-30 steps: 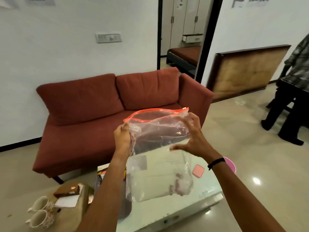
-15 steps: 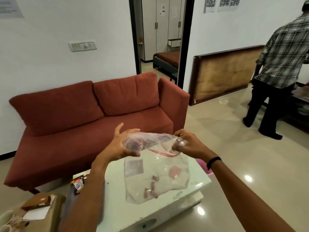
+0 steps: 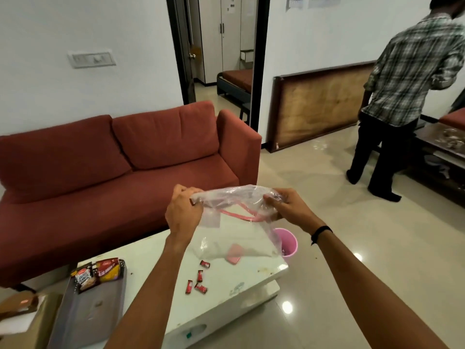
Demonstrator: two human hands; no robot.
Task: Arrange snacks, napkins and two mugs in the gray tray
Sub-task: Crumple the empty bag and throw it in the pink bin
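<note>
Fingers of left hand [image 3: 183,217] and right hand [image 3: 289,209] gripped clear bag [image 3: 236,222] above bench [image 3: 226,283]; candies [image 3: 197,280] lay beneath.

Red sofa [image 3: 120,159], pink bin [image 3: 289,244], leaning wooden board [image 3: 319,107], person in plaid shirt [image 3: 412,71]

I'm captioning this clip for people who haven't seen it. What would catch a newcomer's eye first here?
Both hands, left hand and right hand, hold a crumpled clear plastic bag up over the white table. Below it, small red candies lie scattered on the tabletop. At lower left, the gray tray holds two snack packets at its far end.
</note>
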